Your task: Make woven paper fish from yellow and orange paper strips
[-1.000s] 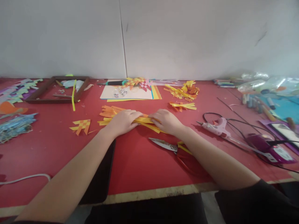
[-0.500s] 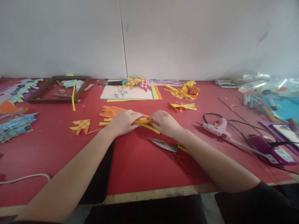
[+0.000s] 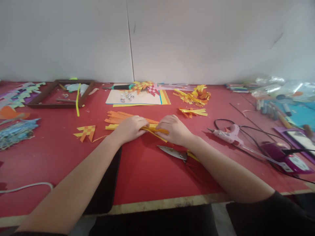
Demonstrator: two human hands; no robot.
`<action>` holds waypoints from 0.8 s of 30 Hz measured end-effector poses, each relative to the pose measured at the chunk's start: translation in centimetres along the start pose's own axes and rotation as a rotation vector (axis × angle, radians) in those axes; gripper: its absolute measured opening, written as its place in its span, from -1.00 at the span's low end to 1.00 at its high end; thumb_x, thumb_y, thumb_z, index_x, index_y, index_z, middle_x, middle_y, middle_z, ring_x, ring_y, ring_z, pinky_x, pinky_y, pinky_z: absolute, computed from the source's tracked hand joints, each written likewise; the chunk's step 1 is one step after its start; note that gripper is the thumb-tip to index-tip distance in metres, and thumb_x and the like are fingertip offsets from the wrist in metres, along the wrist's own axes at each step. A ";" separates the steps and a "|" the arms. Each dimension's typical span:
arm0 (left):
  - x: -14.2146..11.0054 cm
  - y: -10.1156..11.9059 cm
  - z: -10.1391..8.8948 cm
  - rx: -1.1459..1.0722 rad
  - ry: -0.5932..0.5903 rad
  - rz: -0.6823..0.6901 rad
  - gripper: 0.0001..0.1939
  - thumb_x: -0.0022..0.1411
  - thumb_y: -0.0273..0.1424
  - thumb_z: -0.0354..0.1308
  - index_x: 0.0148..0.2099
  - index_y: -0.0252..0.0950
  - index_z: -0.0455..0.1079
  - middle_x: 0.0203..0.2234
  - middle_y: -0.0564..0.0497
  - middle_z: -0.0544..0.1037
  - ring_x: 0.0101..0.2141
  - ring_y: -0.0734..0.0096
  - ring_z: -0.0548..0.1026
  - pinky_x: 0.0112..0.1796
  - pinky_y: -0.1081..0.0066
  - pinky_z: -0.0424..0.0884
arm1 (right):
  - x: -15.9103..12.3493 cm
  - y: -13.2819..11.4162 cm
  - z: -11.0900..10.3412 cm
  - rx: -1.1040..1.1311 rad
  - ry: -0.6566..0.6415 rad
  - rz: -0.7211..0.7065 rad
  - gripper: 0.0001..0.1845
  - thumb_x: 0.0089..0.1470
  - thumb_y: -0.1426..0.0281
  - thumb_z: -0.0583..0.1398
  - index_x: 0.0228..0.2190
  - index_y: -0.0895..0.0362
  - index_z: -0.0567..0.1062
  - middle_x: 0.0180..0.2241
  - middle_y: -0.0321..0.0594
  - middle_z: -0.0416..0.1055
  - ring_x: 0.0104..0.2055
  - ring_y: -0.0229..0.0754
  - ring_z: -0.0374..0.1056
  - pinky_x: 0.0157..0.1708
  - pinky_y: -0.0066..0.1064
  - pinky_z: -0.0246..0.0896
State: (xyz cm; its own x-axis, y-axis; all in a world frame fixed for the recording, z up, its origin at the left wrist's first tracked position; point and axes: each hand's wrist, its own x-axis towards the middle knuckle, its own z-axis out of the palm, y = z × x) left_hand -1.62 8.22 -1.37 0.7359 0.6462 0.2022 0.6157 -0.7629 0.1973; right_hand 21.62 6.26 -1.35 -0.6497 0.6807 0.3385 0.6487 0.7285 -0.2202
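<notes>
Both my hands rest on a bundle of yellow and orange paper strips (image 3: 118, 118) lying on the red table (image 3: 137, 170). My left hand (image 3: 130, 128) is curled over the strips' middle, fingers closed on them. My right hand (image 3: 173, 129) pinches the same strips from the right, a few yellow ends (image 3: 157, 131) showing between the two hands. Red-handled scissors (image 3: 183, 155) lie just in front of my right wrist. A small woven orange-and-yellow paper piece (image 3: 85, 132) lies to the left of my left hand.
A pink glue gun (image 3: 227, 135) with cable lies at right, beside a purple device (image 3: 285, 154). More strip piles (image 3: 193, 95), sheets of paper (image 3: 137, 97) and a wooden frame (image 3: 59, 93) sit toward the wall. Woven paper pieces (image 3: 17, 98) lie far left; pens and plastic bags far right.
My hands have drawn closer together over the strips, and the bundle has shifted slightly, with less yellow showing on the right.
</notes>
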 end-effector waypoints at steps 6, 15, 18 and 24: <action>0.1 -0.1 0.2 -0.016 0.014 0.003 -0.90 0.23 -0.48 0.11 -0.20 -0.28 0.42 -0.26 -0.06 0.58 -0.20 0.21 0.49 -0.19 0.30 0.37 | -0.1 0.4 -0.1 0.005 0.221 0.160 -0.81 0.17 0.31 0.17 -0.39 0.09 0.56 -0.28 -0.18 0.56 -0.15 -0.07 0.35 -0.10 -0.19 0.06; 0.0 0.0 0.0 -0.052 0.005 0.003 -0.88 0.20 -0.50 0.09 -0.22 -0.25 0.41 -0.27 -0.04 0.57 -0.22 0.22 0.48 -0.22 0.31 0.36 | 0.0 1.3 0.4 0.060 -0.047 0.201 -0.71 0.00 0.35 0.28 -0.17 0.04 0.56 -0.24 -0.21 0.59 -0.12 -0.01 0.38 -0.07 -0.15 0.05; 0.0 -0.1 0.0 -0.064 0.001 0.013 -0.90 0.19 -0.49 0.10 -0.24 -0.25 0.42 -0.27 -0.04 0.57 -0.21 0.22 0.48 -0.21 0.31 0.36 | 0.1 1.2 0.4 0.044 -0.084 0.197 -0.71 0.01 0.35 0.27 -0.16 0.04 0.56 -0.23 -0.20 0.59 -0.14 -0.01 0.39 -0.07 -0.16 0.05; 0.0 0.1 -0.2 -0.075 0.009 0.022 -0.90 0.19 -0.48 0.08 -0.27 -0.25 0.42 -0.28 -0.04 0.56 -0.22 0.24 0.48 -0.22 0.32 0.36 | 0.3 1.1 0.2 -0.067 -0.109 0.092 -0.67 0.09 0.45 0.18 -0.08 0.15 0.52 -0.15 -0.08 0.54 -0.06 0.00 0.38 -0.05 -0.20 0.11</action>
State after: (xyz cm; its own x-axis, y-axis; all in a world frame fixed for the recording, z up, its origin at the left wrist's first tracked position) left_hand -1.62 8.17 -1.21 0.7461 0.6298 0.2159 0.5763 -0.7733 0.2643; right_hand 22.04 7.27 -1.71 -0.6233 0.7512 0.2173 0.7300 0.6586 -0.1825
